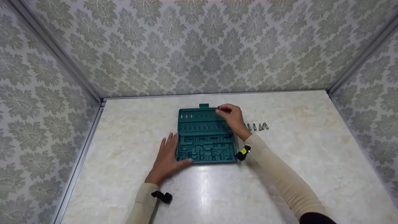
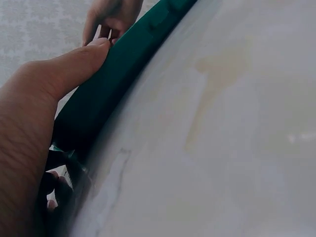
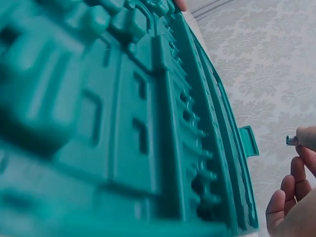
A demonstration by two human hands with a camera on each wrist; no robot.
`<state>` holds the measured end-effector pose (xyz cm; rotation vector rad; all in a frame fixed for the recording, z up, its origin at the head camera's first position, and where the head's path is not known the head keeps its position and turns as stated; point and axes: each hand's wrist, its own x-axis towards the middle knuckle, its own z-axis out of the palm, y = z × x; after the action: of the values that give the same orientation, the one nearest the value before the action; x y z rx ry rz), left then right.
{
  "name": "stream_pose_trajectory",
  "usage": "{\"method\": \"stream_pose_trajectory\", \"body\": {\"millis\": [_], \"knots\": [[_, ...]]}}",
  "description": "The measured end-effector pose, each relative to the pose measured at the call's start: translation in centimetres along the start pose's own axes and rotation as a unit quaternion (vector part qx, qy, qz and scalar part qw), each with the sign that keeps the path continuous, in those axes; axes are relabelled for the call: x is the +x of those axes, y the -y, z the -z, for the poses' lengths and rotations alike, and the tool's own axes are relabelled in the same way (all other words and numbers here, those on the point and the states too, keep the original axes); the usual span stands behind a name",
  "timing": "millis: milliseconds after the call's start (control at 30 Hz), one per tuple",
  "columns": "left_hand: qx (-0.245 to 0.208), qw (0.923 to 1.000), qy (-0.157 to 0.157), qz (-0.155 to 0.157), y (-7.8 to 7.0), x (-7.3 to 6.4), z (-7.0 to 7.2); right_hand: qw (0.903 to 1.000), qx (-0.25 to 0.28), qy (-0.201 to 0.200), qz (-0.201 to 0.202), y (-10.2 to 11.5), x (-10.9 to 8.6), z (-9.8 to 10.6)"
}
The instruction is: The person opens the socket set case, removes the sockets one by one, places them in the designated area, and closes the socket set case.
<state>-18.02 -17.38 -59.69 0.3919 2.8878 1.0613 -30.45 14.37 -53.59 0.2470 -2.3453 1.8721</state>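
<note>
- The left hand [image 1: 168,155] is resting, fingers extended, against the green case [image 1: 214,162] on the table [image 1: 124,124].
- The right hand [image 1: 233,118] is pinching a small metal piece [image 3: 291,140], probably a bit, near the far edge of the lid [image 1: 202,122].
- Loose metal pieces [image 1: 255,127] are lying right of the case.

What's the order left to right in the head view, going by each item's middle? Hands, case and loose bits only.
Left hand → open teal plastic bit case → right hand → loose metal bits.
</note>
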Motion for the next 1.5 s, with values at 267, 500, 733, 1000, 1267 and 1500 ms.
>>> {"method": "stream_pose_trajectory", "body": {"millis": [267, 500, 733, 1000, 1267, 1500], "knots": [[0.000, 1.0000, -0.001, -0.007, 0.0, 0.1, 0.1, 0.9995, -0.031, 0.000, -0.006, 0.2, -1.7, 2.5], [-0.003, 1.0000, 0.002, 0.005, -0.1, 0.0, 0.0, 0.9990, -0.043, -0.006, -0.013, 0.1, -2.9, 4.2], [-0.007, 0.9999, 0.000, 0.010, -0.1, -0.1, 0.1, 0.9977, -0.065, -0.009, -0.016, -0.6, -3.5, 6.0], [-0.002, 1.0000, -0.003, -0.009, 0.0, 0.1, -0.1, 0.9977, -0.057, -0.022, -0.030, -1.5, -4.3, 8.3], [-0.008, 1.0000, -0.003, -0.001, 0.1, 0.0, -0.1, 0.9962, -0.069, -0.040, -0.036, -2.7, -4.9, 10.5], [-0.009, 1.0000, -0.003, 0.001, 0.1, -0.1, -0.1, 0.9931, -0.074, -0.066, -0.063, -3.4, -5.4, 12.5]]}}
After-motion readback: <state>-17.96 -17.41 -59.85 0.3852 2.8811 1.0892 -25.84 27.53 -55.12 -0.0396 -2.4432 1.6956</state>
